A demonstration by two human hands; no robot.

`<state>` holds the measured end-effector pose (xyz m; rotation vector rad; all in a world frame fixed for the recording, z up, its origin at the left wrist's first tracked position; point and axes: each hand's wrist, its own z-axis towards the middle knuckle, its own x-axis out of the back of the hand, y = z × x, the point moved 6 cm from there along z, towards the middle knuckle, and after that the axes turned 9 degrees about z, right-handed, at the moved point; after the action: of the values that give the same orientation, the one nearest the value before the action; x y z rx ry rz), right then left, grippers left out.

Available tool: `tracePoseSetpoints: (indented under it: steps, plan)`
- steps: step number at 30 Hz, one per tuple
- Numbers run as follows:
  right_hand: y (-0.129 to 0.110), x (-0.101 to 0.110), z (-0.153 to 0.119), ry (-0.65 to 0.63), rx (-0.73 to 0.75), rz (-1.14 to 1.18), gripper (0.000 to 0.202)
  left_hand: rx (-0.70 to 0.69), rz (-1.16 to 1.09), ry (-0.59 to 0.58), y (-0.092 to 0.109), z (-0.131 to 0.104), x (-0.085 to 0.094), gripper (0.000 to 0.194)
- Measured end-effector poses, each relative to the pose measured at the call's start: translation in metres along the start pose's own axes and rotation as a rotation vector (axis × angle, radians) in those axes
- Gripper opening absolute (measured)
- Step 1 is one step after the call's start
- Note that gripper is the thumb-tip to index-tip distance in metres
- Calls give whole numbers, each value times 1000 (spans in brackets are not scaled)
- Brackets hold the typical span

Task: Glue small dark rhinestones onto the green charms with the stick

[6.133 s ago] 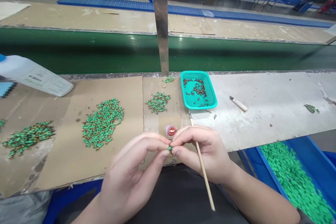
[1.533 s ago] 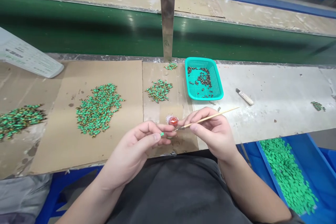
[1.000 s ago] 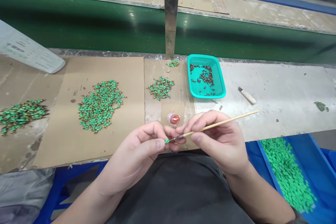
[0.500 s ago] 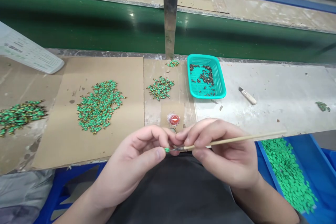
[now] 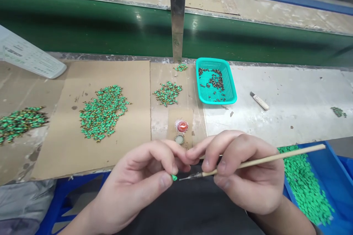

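Green was the piece that the left hand pinched; the right hand held a thin tool just beside it! Heaped pieces looked done, dark bits apparently remained.

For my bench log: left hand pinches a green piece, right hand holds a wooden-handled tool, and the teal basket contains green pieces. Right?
No: the head view shows dark pieces in the teal basket, not green. The rest stands: the left hand pinches a green piece, the right hand holds a wooden-handled tool.
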<state>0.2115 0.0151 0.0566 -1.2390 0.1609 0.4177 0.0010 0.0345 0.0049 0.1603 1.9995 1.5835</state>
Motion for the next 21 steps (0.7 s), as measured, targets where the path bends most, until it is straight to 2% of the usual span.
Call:
tracePoseSetpoints:
  steps: [10, 21]
  plan:
    - [9, 6, -1, 24, -39, 41, 29, 105, -56, 27, -5, 1, -2, 18]
    - [15, 6, 2, 48, -65, 139, 31, 109, -46, 18, -7, 5, -2, 22]
